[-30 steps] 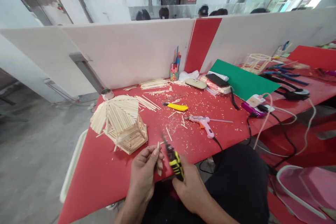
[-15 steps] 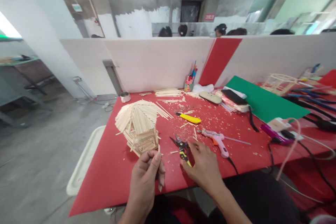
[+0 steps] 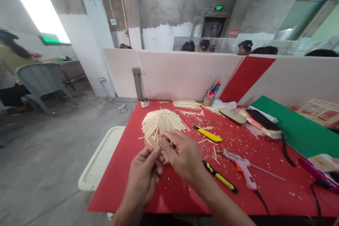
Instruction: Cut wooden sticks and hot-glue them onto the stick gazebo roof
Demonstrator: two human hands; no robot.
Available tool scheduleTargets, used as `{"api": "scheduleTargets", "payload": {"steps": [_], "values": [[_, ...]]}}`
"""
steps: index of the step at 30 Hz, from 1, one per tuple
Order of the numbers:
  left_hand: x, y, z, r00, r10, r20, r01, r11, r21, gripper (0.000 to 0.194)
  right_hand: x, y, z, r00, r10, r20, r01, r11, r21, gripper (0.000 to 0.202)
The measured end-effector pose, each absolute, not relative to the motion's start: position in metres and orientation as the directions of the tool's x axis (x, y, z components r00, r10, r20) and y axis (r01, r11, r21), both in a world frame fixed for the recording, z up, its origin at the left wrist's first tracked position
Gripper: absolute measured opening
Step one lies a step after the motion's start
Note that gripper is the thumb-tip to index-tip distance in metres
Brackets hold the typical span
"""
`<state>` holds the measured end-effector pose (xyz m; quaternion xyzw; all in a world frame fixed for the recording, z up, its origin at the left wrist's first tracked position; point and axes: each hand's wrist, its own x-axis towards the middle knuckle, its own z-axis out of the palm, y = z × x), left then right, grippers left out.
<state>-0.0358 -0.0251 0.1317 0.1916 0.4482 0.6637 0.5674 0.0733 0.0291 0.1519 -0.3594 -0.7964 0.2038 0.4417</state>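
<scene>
My left hand [image 3: 145, 166] is closed in a pinch on a thin wooden stick [image 3: 158, 138], which points up between my hands. From the right, the thumb and fingertips of my right hand [image 3: 182, 153] close on the same stick. Just behind them stands a small house-like model of wooden sticks [image 3: 161, 122] with a sloping, peaked roof; my hands cover much of its lower part. Yellow-and-black cutters [image 3: 222, 180] lie beside my right forearm, which hides their jaws.
Beyond lie a yellow utility knife [image 3: 208, 134], a pink glue gun [image 3: 242, 167] with its cord, and loose sticks [image 3: 186, 104]. A pen cup [image 3: 209, 97], pale case [image 3: 233, 116] and green board [image 3: 291, 130] sit farther back. Scraps dot the red table [image 3: 113, 187].
My right hand has let go of the cutters, leaving them on the table, and has come left to meet my left hand at the stick. The view has swung left.
</scene>
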Motion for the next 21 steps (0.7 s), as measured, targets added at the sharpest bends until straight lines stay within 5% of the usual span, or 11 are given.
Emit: {"api": "scheduleTargets", "payload": {"steps": [6, 21], "values": [[-0.039, -0.012, 0.133, -0.274, 0.920, -0.279, -0.624, 0.051, 0.780, 0.032, 0.075, 0.035, 0.145, -0.425, 0.579, 0.696, 0.500, 0.791, -0.353, 0.030], [-0.039, 0.001, 0.126, -0.286, 0.935, -0.208, -0.584, 0.002, 0.811, 0.031, 0.074, 0.043, 0.145, -0.479, 0.589, 0.651, 0.577, 0.770, -0.273, 0.034]]}}
